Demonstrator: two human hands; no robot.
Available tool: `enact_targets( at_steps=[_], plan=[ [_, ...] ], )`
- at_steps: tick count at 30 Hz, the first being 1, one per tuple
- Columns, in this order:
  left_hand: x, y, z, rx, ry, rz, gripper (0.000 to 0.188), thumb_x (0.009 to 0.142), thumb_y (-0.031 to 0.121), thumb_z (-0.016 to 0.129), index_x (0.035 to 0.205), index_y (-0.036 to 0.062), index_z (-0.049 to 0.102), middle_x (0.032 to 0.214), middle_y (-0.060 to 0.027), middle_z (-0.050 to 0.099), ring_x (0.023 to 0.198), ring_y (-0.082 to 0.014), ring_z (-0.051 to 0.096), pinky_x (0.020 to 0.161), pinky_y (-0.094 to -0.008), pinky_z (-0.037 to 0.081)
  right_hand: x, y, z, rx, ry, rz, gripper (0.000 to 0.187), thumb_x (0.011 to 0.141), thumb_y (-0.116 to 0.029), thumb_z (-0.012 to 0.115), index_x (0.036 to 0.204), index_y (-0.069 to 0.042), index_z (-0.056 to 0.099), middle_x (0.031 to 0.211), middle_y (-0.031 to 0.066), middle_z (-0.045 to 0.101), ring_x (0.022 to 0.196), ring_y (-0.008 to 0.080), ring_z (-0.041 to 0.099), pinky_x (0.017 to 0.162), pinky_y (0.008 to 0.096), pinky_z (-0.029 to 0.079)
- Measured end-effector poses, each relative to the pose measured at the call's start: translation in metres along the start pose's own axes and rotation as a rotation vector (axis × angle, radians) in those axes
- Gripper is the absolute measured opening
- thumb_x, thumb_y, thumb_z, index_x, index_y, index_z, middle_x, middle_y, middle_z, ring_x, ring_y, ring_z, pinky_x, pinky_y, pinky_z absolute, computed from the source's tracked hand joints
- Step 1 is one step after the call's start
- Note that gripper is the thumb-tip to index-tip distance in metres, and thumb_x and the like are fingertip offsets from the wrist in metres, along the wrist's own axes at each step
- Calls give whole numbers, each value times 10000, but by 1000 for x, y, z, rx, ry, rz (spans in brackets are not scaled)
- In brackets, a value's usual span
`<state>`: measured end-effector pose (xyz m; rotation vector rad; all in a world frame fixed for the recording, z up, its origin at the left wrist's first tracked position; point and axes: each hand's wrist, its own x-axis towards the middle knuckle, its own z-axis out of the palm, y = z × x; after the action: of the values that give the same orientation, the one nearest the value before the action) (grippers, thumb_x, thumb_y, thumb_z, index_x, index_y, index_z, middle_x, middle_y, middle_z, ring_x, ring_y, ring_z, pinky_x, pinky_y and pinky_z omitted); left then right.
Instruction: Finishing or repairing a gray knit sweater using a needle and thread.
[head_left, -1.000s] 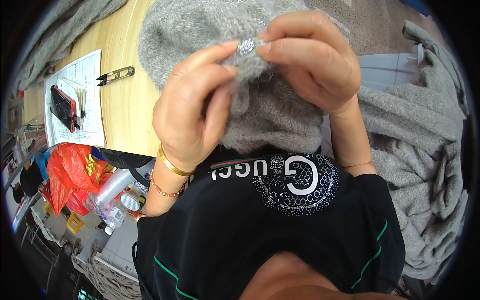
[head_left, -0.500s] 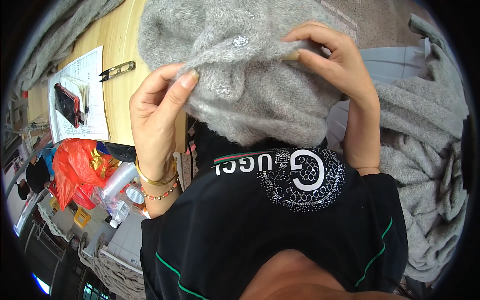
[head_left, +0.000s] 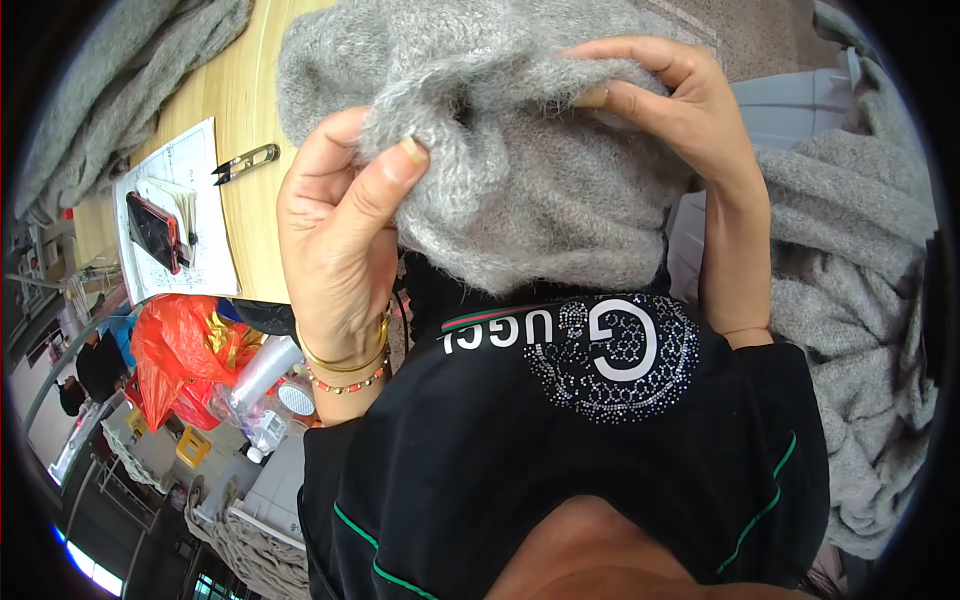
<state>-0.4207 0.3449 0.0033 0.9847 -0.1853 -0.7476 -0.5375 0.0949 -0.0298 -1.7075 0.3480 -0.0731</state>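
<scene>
A fuzzy grey knitted garment [head_left: 560,190] lies bunched over the table edge and my lap. My left hand [head_left: 350,210] pinches a fold of it between thumb and fingers. Farther right, my right hand [head_left: 670,110] grips the upper edge of the same fold, thumb below and fingers above. Between the two hands the knit is gathered into a ridge with a small dark hollow under it. Parts of the fingers of both hands are hidden by the wool.
Thread snips [head_left: 247,163] lie on the wooden table [head_left: 262,230], beside a phone [head_left: 155,232] on papers [head_left: 215,255]. More grey knitwear is heaped at the upper left [head_left: 130,90] and right [head_left: 850,330]. A red plastic bag [head_left: 170,350] sits at the lower left, near a yellow stool [head_left: 193,447].
The shiny round button seen on the garment is now out of sight as the fold turned. My left hand has moved slightly right, and the whole view has shifted a little.
</scene>
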Motion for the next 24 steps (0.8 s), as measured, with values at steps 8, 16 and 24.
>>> enact_targets(
  at_steps=[8, 16, 24],
  plan=[
    [3, -3, 10, 245, 31, 220, 295, 844, -110, 687, 1108, -33, 579, 963, -88, 688, 855, -108, 659, 780, -218, 531, -2, -51, 9, -143, 375, -494, 244, 729, 38, 664, 964, -6, 713, 937, 90, 679, 860, 162, 618, 784, 265, 470],
    [1, 7, 27, 537, -23, 272, 201, 827, -91, 703, 1009, -32, 641, 996, -82, 687, 892, -127, 639, 826, -244, 494, -15, -62, 23, -745, 14, -984, 220, 700, -43, 703, 917, -50, 733, 879, 95, 708, 719, 178, 699, 562, 247, 533],
    [5, 2, 35, 521, -71, 76, 189, 928, 9, 640, 1109, -41, 634, 988, -40, 661, 883, -84, 593, 805, -210, 448, -6, -50, 27, -689, 39, -953, 278, 659, -2, 707, 932, -45, 736, 889, 95, 708, 714, 209, 703, 573, 268, 548]
  ],
)
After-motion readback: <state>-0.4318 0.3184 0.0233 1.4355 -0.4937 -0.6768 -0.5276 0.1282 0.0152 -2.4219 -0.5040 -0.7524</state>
